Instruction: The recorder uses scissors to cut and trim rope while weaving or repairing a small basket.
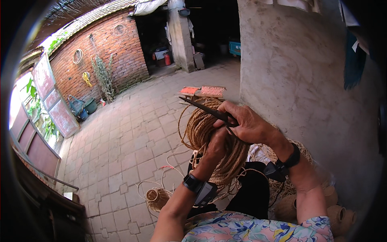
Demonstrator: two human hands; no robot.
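Note:
A thick coil of tan twisted rope stands over my lap, with a loose loop bulging out on its left side. My left hand is closed at the middle of the coil, gripping its rope; the fingertips are hidden. Just above it, my right hand is wrapped round the handles of dark metal scissors. Their blades point to the upper left and cross in front of the top of the coil. Loose cord trails from the coil down over my dark trousers.
A small woven basket lies among loose cord on the paved floor at left. More woven pots and a heap of cord sit at right by the plastered wall. Low stools with red woven seats stand ahead.

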